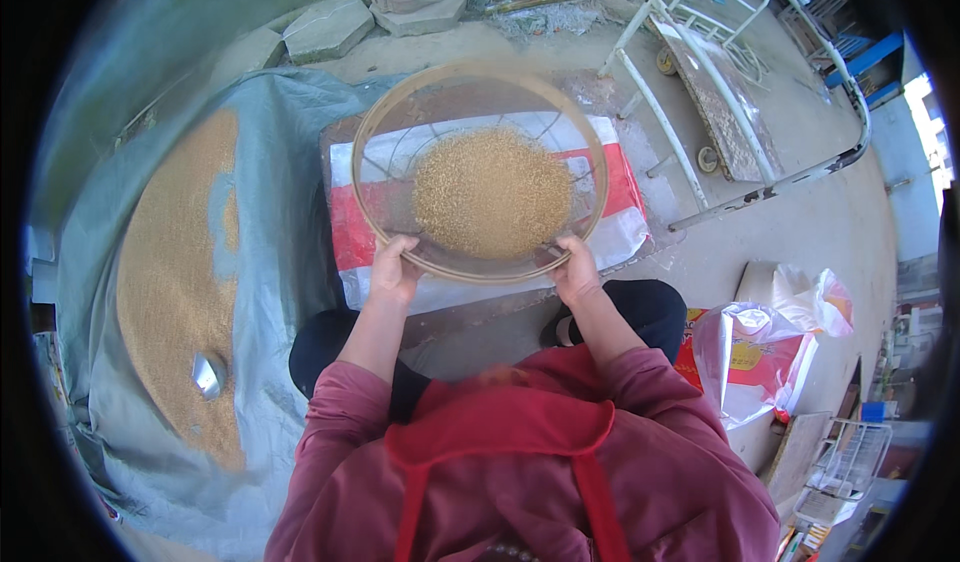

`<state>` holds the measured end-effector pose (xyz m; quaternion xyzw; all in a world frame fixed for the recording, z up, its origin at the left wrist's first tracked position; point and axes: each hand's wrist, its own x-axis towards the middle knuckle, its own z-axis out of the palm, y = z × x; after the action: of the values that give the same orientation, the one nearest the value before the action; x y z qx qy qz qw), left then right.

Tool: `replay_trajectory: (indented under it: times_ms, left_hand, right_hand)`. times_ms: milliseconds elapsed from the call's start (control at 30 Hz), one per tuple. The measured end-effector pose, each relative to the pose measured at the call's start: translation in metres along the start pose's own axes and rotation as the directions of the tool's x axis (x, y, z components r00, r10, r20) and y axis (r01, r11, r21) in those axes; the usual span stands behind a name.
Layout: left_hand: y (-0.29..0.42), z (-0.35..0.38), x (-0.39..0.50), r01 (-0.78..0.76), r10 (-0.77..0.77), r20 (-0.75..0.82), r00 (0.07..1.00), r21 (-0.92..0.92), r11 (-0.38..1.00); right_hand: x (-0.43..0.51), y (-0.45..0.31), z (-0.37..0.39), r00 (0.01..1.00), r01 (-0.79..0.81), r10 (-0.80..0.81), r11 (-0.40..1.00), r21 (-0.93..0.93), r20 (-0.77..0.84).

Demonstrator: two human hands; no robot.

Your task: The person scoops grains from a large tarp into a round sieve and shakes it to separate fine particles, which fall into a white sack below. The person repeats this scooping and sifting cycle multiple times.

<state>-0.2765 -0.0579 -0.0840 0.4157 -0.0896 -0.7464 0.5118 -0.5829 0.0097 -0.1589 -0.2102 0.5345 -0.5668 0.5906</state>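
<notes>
A round sieve [358, 153] with a pale rim and mesh bottom is held out in front of me, above a red and white woven sack [624, 179] spread flat. Golden grain [491, 190] lies heaped in the middle of its mesh, a little blurred. My left hand [394, 271] grips the near rim at the left, thumb on top. At the right of the near rim, my right hand [577, 271] grips it the same way. The fingers beneath the rim are mostly hidden.
On my left, a blue-grey tarpaulin [274, 404] holds spread grain [169, 262] and a metal scoop [208, 376]. A white metal frame [739, 200] and a wheeled board [712, 104] stand at the upper right. Plastic sacks [750, 359] sit by my right knee; concrete slabs [330, 29] lie beyond.
</notes>
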Motion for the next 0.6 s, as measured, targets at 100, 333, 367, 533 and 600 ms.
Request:
replay_trajectory:
  times_ms: [100,333,367,533,600]
  left_hand:
    - [0.010,-0.047,-0.025,0.003,-0.008,-0.051,0.999,-0.092,0.996]
    - [-0.006,-0.011,-0.002,0.017,-0.016,-0.007,1.000,0.047,0.999]
    - [0.001,-0.019,0.002,0.011,-0.011,0.000,1.000,-0.001,1.000]
    - [0.004,-0.011,-0.063,-0.011,0.007,-0.104,0.995,-0.032,0.999]
    - [-0.004,0.002,-0.057,0.012,-0.011,-0.080,0.997,0.011,1.000]
  right_hand:
    - [-0.041,-0.023,0.060,0.997,-0.081,0.081,0.996,0.046,-0.008]
    - [-0.032,-0.055,0.050,0.959,-0.211,0.255,0.933,0.291,-0.121]
    - [-0.013,-0.038,0.051,0.959,-0.237,0.271,0.927,0.291,-0.084]
    - [-0.069,-0.020,0.053,0.990,-0.132,0.137,0.983,0.132,-0.033]
    - [-0.091,-0.070,0.059,0.962,-0.164,0.218,0.943,0.289,-0.164]
